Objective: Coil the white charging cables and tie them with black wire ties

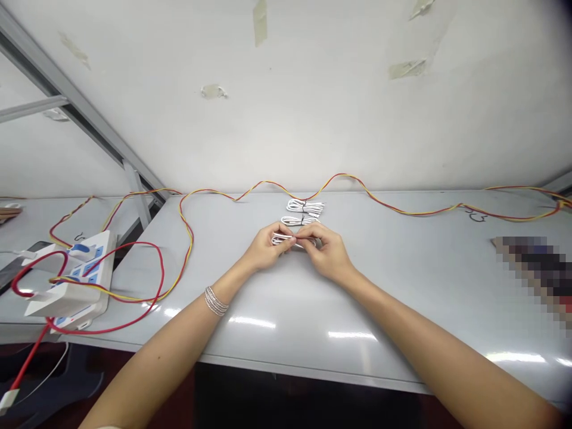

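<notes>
A coiled white cable (280,238) is pinched between my two hands, low over the middle of the grey table (402,268). My left hand (267,245) closes round the coil's left end, thumb and fingertips together. The fingertips of my right hand (325,250) are pressed together at the coil's middle and right side, meeting the left thumb; they hide part of it. Just beyond my hands lies a bundled white cable (290,220) with a dark tie round it. Behind that one is another tied white cable bundle (297,205).
A twisted red and yellow wire (263,182) runs along the wall edge. At left stands a white power strip (105,262) with chargers and a looping red cable (163,268). Black tie scraps (477,217) lie at right, near a blurred-out object (536,268) on the table.
</notes>
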A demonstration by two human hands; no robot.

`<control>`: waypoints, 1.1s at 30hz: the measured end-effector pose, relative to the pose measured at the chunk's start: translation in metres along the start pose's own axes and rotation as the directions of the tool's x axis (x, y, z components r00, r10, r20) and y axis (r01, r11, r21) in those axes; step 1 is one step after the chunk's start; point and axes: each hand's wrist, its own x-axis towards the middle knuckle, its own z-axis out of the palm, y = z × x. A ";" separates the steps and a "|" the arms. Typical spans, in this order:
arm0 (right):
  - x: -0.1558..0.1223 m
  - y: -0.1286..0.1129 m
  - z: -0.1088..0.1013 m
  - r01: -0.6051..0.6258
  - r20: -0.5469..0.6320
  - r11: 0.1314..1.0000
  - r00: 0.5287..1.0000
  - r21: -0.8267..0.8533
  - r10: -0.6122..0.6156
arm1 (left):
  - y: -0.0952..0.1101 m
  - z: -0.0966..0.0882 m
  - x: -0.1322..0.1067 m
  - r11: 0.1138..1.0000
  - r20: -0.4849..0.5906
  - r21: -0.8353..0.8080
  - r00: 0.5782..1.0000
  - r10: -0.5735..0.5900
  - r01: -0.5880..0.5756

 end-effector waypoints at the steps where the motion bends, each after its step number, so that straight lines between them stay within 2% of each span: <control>1: 0.000 0.000 0.000 0.002 -0.002 1.000 1.000 -0.004 -0.002 | 0.001 0.000 0.000 1.000 -0.003 0.005 1.000 0.002 -0.002; 13: 0.001 0.003 0.001 0.000 -0.015 1.000 1.000 -0.012 0.000 | -0.002 0.000 0.001 1.000 -0.005 0.003 1.000 -0.022 0.022; 20: 0.000 0.004 0.004 0.012 0.010 1.000 1.000 0.000 -0.012 | 0.002 0.001 0.002 0.987 -0.031 -0.137 0.995 -0.095 0.090; 23: -0.001 0.005 0.004 -0.028 0.028 1.000 0.999 0.001 0.028 | 0.005 0.002 0.002 0.978 -0.069 -0.190 0.992 -0.105 0.091; 29: 0.001 0.004 0.003 -0.202 0.035 0.979 0.979 0.028 0.201 | 0.002 0.001 0.003 0.975 -0.106 -0.217 0.991 -0.079 0.055; 33: 0.002 -0.001 0.001 -0.185 0.106 0.980 0.976 -0.075 0.192 | -0.002 -0.001 0.004 0.984 -0.147 -0.178 0.989 -0.016 -0.011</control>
